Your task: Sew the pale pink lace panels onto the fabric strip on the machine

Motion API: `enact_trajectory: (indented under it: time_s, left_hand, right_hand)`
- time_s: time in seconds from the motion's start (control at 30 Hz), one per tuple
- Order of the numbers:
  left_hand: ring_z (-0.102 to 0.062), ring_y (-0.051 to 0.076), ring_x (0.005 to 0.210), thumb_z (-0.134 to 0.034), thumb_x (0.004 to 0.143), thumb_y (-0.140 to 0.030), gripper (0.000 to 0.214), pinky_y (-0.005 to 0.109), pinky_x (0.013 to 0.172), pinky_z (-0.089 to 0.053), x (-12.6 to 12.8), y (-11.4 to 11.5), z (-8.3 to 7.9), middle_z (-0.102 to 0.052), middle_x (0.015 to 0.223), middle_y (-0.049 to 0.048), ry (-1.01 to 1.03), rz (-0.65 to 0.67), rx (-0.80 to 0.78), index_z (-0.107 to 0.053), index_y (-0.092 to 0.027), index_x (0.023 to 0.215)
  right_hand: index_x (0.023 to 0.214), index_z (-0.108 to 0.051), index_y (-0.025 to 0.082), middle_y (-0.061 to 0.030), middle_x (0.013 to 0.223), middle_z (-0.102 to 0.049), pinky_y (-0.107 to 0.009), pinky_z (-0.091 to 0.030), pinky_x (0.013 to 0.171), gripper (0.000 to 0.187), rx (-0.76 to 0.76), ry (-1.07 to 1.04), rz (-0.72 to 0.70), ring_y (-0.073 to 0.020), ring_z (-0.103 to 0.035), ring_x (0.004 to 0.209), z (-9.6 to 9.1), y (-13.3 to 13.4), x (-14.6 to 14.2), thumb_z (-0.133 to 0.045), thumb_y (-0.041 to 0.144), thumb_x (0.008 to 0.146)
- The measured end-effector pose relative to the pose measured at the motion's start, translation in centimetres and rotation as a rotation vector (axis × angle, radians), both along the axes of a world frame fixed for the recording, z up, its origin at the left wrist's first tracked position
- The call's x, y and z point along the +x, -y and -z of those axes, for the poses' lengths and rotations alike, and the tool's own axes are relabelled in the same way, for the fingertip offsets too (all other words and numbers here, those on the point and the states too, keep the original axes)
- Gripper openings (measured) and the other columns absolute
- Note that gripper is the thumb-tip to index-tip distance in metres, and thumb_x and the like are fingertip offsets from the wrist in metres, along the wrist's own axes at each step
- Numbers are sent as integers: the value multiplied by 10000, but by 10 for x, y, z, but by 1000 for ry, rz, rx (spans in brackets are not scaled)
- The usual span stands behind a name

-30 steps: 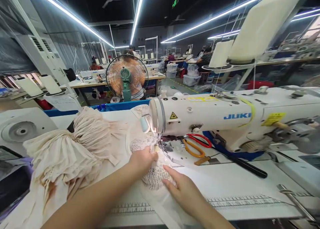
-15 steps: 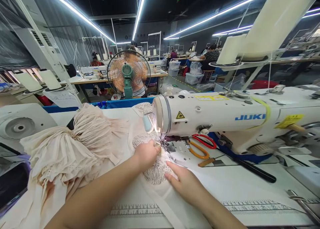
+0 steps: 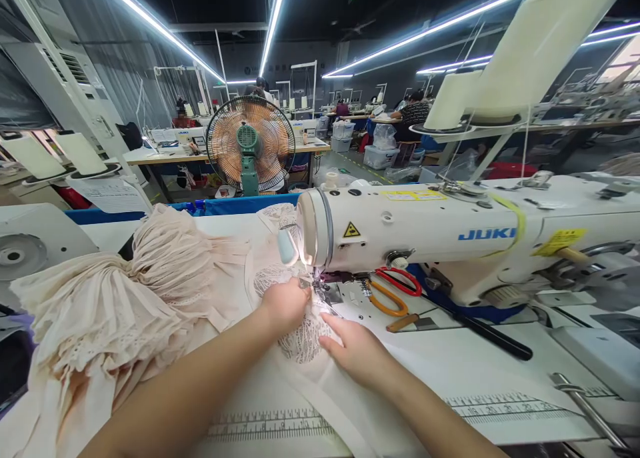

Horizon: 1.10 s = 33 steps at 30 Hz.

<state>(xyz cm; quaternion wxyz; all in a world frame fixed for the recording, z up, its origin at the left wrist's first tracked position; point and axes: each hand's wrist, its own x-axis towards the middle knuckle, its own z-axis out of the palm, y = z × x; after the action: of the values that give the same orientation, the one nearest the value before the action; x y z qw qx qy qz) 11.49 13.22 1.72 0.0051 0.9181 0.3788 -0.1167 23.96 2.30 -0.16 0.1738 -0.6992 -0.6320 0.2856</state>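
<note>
A cream lace garment piece (image 3: 301,341) lies under the needle area of a white JUKI sewing machine (image 3: 425,221). My left hand (image 3: 286,305) is closed, pinching the garment's edge just left of the presser foot (image 3: 320,288); its fingertips are partly hidden. Resting on the right side of the lace, my right hand (image 3: 357,351) has thumb and forefinger stretched out and apart. A pale band (image 3: 325,411) of the garment trails toward the table's front edge. Right of the needle lie scissors with red handles (image 3: 400,281) and a tool with orange handles (image 3: 390,301).
A gathered heap of cream fabric pieces (image 3: 115,311) is at the left. A black lever (image 3: 495,338) angles out below the machine arm. Printed ruler tape (image 3: 270,426) runs along the front. Beyond the table are a standing fan (image 3: 250,145), thread cones (image 3: 450,101) and seated people.
The whole scene has shifted slightly left as the head camera turned. Both hands keep nearly the same places at the needle, the left still pinching the lace.
</note>
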Motion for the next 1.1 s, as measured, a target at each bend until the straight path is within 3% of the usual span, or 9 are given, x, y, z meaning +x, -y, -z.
enact_trajectory:
  time_s: [0.17,0.3,0.37,0.43,0.47,0.53,0.63,0.77,1.1]
  left_hand:
    - [-610,240,720,-440,773,-182,468,298,554,-429,-5,-6,1,-565,952,88,46,5,33,-526,-252,1227]
    - [-595,217,731,-416,785,-189,433,289,571,-432,-19,-3,1,-552,926,59,99,28,63,-552,-312,1177]
    - [-592,217,774,-377,826,-225,332,307,627,-453,-27,3,-2,-554,948,70,134,40,55,-635,-274,1028]
    - [-568,255,951,-363,864,-326,326,369,780,-461,-35,13,-7,-546,1101,102,166,52,17,-648,-233,990]
    - [-510,295,1082,-391,858,-422,368,424,877,-427,-39,18,-9,-500,1225,125,166,57,-19,-628,-218,1051]
    - [-267,379,1299,-497,744,-632,677,559,1009,-280,-44,27,-13,-287,1442,156,129,53,-114,-493,-195,1261]
    - [12,410,1361,-588,570,-748,1071,675,1012,-132,-47,32,-13,-8,1517,141,38,-8,-222,-238,-198,1419]
    - [64,395,1362,-634,549,-715,1100,677,1005,-141,-46,23,-8,92,1515,101,6,-86,-243,-174,-250,1434]
    - [-6,399,1365,-718,528,-608,1081,610,1011,-233,-42,-13,-15,65,1517,130,37,-113,-250,-207,-283,1424]
  right_hand:
    - [1323,-438,108,-153,1293,-535,-407,-404,927,563,-39,-4,-13,-301,-481,1190,-3,-4,3,-412,366,824]
    - [1326,-435,129,-144,1249,-571,-396,-424,881,531,-24,13,-46,-287,-520,1139,-6,9,7,-372,360,852]
    - [1273,-495,149,-131,1171,-617,-382,-435,840,465,-5,59,-69,-273,-557,1072,-6,19,9,-359,314,860]
    - [1210,-546,175,-109,1053,-653,-367,-444,778,411,-2,118,-100,-259,-592,970,-5,29,11,-351,274,862]
    - [1201,-549,186,-99,994,-657,-361,-445,742,402,-8,151,-115,-254,-602,915,-4,33,11,-344,266,864]
    - [1242,-513,197,-86,916,-644,-353,-434,676,418,-26,227,-147,-252,-607,833,-1,38,12,-326,258,873]
    - [1297,-460,197,-83,887,-629,-348,-406,619,448,-34,341,-184,-259,-608,791,3,40,11,-281,249,890]
    - [1300,-458,198,-77,858,-639,-333,-374,572,451,-21,407,-194,-256,-611,757,5,34,11,-255,248,901]
    - [1287,-477,224,-92,893,-687,-308,-367,568,434,10,424,-184,-255,-631,800,-1,6,13,-319,259,884]
